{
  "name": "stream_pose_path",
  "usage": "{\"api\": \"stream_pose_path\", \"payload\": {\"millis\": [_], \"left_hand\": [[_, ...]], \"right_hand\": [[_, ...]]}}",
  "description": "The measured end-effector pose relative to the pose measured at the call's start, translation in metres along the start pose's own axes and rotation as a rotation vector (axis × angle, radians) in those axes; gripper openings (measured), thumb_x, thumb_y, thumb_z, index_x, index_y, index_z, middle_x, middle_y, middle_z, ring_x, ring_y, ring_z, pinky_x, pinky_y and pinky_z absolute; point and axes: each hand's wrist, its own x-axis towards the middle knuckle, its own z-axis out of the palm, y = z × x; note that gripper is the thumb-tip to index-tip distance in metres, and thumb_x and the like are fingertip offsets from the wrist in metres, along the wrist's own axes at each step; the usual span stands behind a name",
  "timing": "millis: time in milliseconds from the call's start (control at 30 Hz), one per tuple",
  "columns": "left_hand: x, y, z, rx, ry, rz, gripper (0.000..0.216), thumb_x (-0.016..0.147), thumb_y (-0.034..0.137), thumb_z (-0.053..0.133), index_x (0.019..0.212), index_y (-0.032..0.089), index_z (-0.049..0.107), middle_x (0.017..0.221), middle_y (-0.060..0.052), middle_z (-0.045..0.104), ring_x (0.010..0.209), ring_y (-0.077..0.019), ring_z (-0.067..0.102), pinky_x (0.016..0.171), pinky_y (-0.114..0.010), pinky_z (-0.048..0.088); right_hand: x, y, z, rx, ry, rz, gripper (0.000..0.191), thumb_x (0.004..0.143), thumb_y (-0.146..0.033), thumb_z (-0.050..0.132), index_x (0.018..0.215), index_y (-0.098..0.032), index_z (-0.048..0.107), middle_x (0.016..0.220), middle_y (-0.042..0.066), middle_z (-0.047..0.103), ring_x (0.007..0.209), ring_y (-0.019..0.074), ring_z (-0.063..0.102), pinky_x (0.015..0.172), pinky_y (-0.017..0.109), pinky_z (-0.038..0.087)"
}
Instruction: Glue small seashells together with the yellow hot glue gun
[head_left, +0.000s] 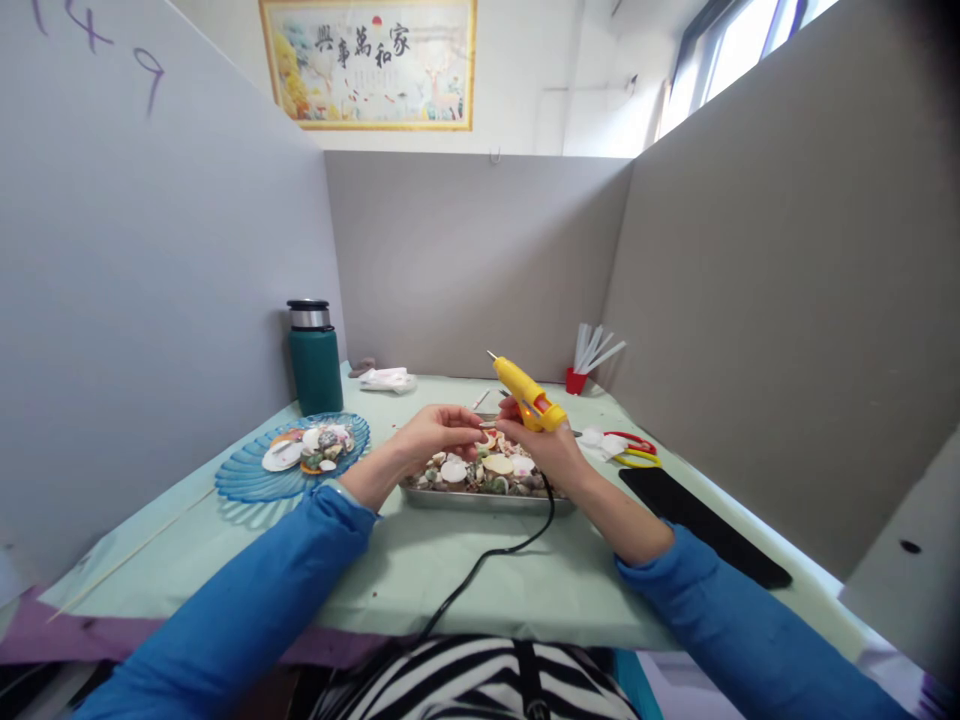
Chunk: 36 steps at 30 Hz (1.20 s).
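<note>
My right hand is closed around a yellow hot glue gun, its metal nozzle tilted up and to the left. A black cord runs from it down to the table's front edge. My left hand pinches a small pale piece, perhaps a shell, which the right fingertips also seem to touch. Below both hands lies a metal tray full of shells and small stones. To the left, a blue scalloped plate carries a cluster of shells.
A green bottle stands behind the plate. White packets lie at the back. On the right are a red cup of glue sticks, red-and-yellow scissors and a flat black object. Grey partitions enclose the table.
</note>
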Motion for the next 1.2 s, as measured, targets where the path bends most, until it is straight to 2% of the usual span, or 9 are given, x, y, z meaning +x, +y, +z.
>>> {"api": "stream_pose_path", "payload": {"millis": [133,300,600,800,1000,1200], "left_hand": [[0.0,-0.001,0.005,0.09,0.084,0.099,0.025,0.067,0.027,0.075,0.082,0.012,0.063,0.074,-0.004,0.067,0.055,-0.0098,0.06,0.061,-0.026,0.05],[0.0,-0.003,0.007,0.082,0.118,0.124,0.024,0.067,0.029,0.073,0.082,0.012,0.063,0.068,-0.002,0.065,0.054,-0.0102,0.059,0.06,-0.026,0.05],[-0.001,-0.005,0.009,-0.023,0.057,0.097,0.03,0.066,0.033,0.075,0.082,0.011,0.061,0.069,0.0,0.06,0.051,-0.0078,0.056,0.055,-0.024,0.047],[-0.002,-0.001,0.011,-0.074,0.046,0.058,0.031,0.065,0.034,0.075,0.077,0.013,0.057,0.061,0.002,0.057,0.046,-0.0068,0.053,0.051,-0.022,0.046],[-0.003,-0.001,0.01,-0.17,-0.057,-0.014,0.027,0.065,0.028,0.076,0.077,0.011,0.057,0.058,0.003,0.055,0.043,-0.005,0.049,0.05,-0.022,0.047],[-0.004,-0.001,0.012,-0.203,-0.139,-0.057,0.028,0.066,0.021,0.076,0.086,0.011,0.059,0.058,0.003,0.056,0.044,-0.0057,0.051,0.051,-0.023,0.051]], "right_hand": [[0.0,0.0,0.001,0.016,0.006,-0.006,0.029,0.069,-0.03,0.069,0.093,-0.019,0.058,0.078,0.0,0.06,0.072,0.0136,0.058,0.066,0.026,0.048],[0.0,0.004,0.002,0.044,-0.062,0.034,0.03,0.068,-0.03,0.07,0.092,-0.02,0.057,0.072,-0.003,0.057,0.06,0.0105,0.053,0.057,0.025,0.046],[-0.001,0.001,0.007,0.072,-0.061,0.105,0.031,0.063,-0.03,0.073,0.086,-0.018,0.058,0.071,-0.002,0.058,0.054,0.009,0.051,0.05,0.023,0.044],[-0.001,-0.001,0.007,0.028,-0.084,0.104,0.03,0.063,-0.032,0.073,0.085,-0.018,0.058,0.065,-0.004,0.055,0.051,0.0087,0.049,0.048,0.023,0.041],[-0.002,-0.003,0.004,0.067,-0.042,0.033,0.031,0.067,-0.03,0.071,0.092,-0.019,0.057,0.078,-0.001,0.061,0.065,0.0111,0.055,0.058,0.024,0.046],[-0.004,-0.007,0.005,0.055,-0.096,0.04,0.028,0.068,-0.029,0.069,0.091,-0.019,0.058,0.081,0.001,0.063,0.069,0.0132,0.058,0.063,0.026,0.048]]}}
